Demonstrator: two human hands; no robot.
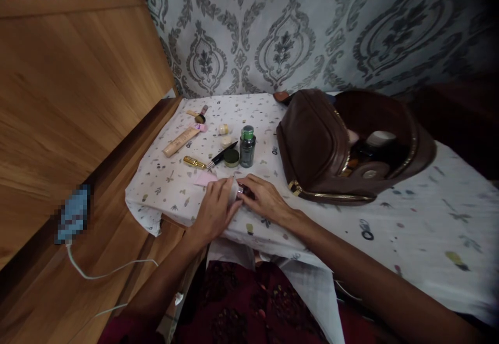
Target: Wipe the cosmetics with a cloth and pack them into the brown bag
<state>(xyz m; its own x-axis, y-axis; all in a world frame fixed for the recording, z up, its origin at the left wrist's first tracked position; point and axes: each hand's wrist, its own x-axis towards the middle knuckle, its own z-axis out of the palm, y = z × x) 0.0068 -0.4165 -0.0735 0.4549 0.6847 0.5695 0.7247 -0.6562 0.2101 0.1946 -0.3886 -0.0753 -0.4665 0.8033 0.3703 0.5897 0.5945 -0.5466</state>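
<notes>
Near the table's front edge my left hand (217, 203) is closed around a small whitish object (234, 190). Beside it my right hand (263, 196) grips a small dark item with a silvery part (241, 190); the fingers hide much of both. Just beyond the hands lie a pink piece (204, 179), a gold tube (194, 162), a black pen-like item (221, 156) and a round dark green tin (231, 158). A dark bottle with a green cap (247, 147) stands upright beside the tin.
An open brown bag (312, 141) stands on the patterned tablecloth (327, 224) at right. A beige tube (181, 142), brush (200, 118) and small yellow-white containers (224, 130) lie farther back. Wooden furniture (78, 74) borders the left; a patterned wall is behind.
</notes>
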